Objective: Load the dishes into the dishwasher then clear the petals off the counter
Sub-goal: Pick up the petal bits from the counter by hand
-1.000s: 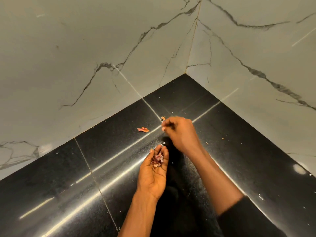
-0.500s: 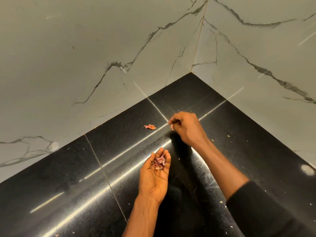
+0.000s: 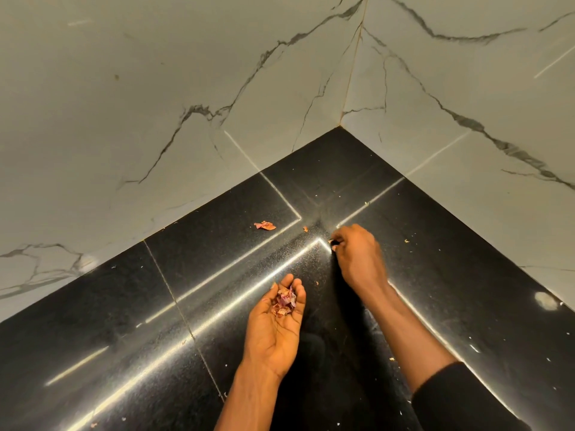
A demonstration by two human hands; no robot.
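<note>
My left hand (image 3: 272,321) lies palm up on the black counter (image 3: 451,275), cupped around a small heap of pink dried petals (image 3: 283,301). Up and to the right of it, my right hand (image 3: 357,256) rests with its fingertips pinched together just above the counter; anything between them is too small to make out. One loose orange-pink petal (image 3: 264,225) lies on the counter up and to the left of both hands. A tiny petal bit (image 3: 305,228) sits between that petal and my right fingertips.
The counter runs into a corner between two white marble-look walls (image 3: 155,104). Pale crumbs (image 3: 407,241) are scattered to the right of my right hand and along the near counter. No dishes or dishwasher are in view.
My right hand has drawn back to the right, away from the tiny petal bit, which stays on the counter. The left hand holds its petals as before.
</note>
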